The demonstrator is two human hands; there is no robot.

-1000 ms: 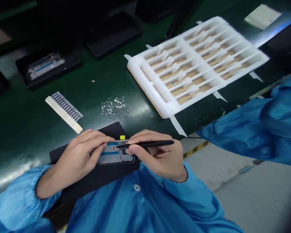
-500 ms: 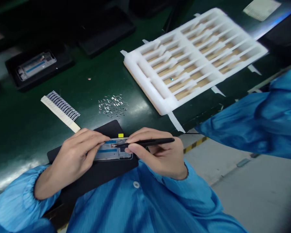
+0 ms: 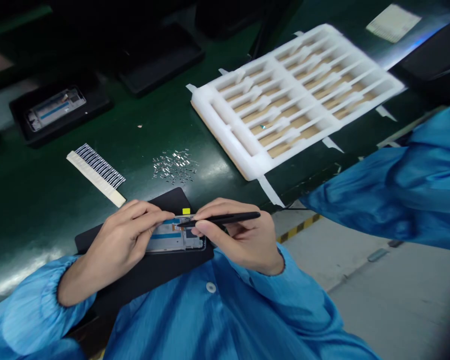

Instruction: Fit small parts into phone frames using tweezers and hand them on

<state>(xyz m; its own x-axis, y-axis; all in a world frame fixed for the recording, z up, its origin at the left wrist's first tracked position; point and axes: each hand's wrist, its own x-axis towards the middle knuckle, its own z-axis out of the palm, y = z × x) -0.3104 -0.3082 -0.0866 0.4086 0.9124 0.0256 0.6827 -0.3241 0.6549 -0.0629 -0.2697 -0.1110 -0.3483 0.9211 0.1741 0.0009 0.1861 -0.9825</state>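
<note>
A phone frame lies in a black tray at the near edge of the green bench. My left hand rests on the frame's left part, fingers curled and pressed down on it. My right hand pinches black tweezers, their tips touching the frame's upper edge beside a small yellow tag. A heap of several tiny shiny metal parts lies on the bench just beyond the tray.
A white foam rack with slotted rows sits at the back right. A barcode label strip lies to the left. Another black tray with a phone frame is at the far left. Another person's blue sleeve reaches in from the right.
Both hands stay on the phone frame with the tweezers at its upper edge. The view has shifted slightly; nothing was picked up or let go.
</note>
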